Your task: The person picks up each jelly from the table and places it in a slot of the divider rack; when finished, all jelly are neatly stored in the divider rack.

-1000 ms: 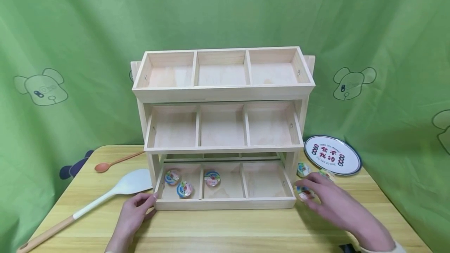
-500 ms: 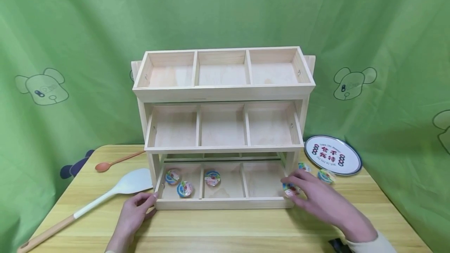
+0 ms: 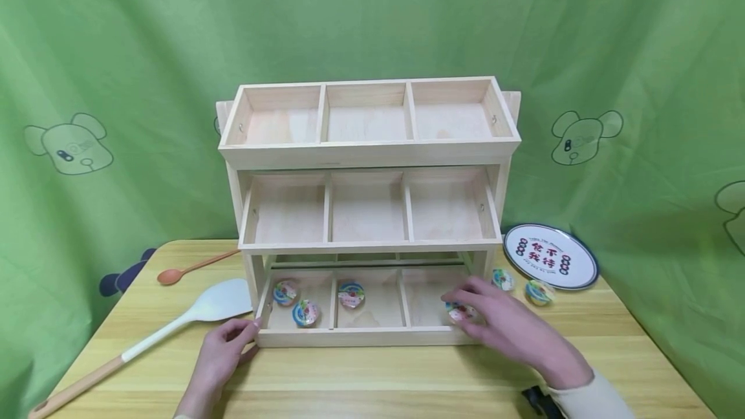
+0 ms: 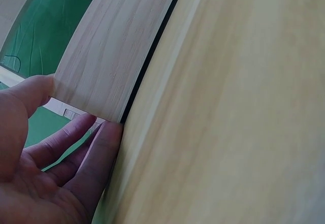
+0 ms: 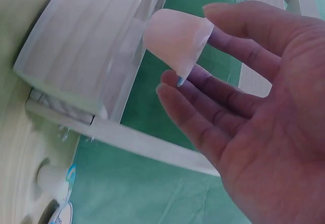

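A small jelly cup (image 3: pixel 461 314) with a printed lid is pinched by my right hand (image 3: pixel 509 328) above the lowest tray's right compartment; its pale body (image 5: pixel 172 36) shows in the right wrist view. With thumb and fingertips, my left hand (image 3: pixel 216 357) holds the front left corner of the three-tier wooden rack (image 3: pixel 372 339); in the left wrist view the thumb lies at the upper edge of the front board (image 4: pixel 109 56) and fingers at its end. Two jelly cups (image 3: pixel 305 313) lie in the bottom left compartment, one jelly cup (image 3: pixel 352 295) in the bottom middle.
Right of the rack, two more jelly cups (image 3: pixel 539 292) stand on the table (image 3: pixel 372 380) near an oval plate (image 3: pixel 553 277) with red lettering. A white spatula (image 3: pixel 218 301) and an orange spoon (image 3: pixel 170 277) lie on the left. Green curtain (image 3: pixel 372 18) hangs behind.
My right hand has carried the jelly cup leftward from the table beside the rack, over the rim, into the space above the bottom right compartment. My left hand has stayed at the corner.
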Available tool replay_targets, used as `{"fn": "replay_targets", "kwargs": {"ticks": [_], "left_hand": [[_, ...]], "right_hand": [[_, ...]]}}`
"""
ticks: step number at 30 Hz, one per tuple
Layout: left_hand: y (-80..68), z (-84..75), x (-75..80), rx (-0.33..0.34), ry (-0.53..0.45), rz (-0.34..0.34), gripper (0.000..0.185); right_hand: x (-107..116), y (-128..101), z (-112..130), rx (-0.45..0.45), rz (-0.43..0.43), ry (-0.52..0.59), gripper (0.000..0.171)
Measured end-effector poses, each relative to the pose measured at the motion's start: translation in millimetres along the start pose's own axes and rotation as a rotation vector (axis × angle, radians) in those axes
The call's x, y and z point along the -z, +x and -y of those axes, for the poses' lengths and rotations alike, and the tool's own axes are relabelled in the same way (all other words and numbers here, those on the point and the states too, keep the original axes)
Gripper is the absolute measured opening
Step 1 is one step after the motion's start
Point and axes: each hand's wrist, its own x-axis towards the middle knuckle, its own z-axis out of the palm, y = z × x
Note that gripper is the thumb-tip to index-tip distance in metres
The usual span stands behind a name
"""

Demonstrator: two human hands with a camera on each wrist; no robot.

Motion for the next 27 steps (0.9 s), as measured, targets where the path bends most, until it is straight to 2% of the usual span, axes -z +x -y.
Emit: {"fn": "replay_targets", "kwargs": {"ticks": [11, 20, 27], "left_hand": [[-1.0, 0.3, 0.7, -0.005, 0.011, 0.002, 0.053], [-0.5, 0.4, -0.4, -0.001, 0.008, -0.003, 0.049], [0.3, 2.6, 0.3, -0.009, 0.008, 0.004, 0.053]], "right_hand": [[-8, 17, 10, 0.048, 0.02, 0.026, 0.038], [-15, 29, 14, 0.075, 0.036, 0.076, 0.036], [-16, 35, 22, 0.078, 0.054, 0.064, 0.037]]}}
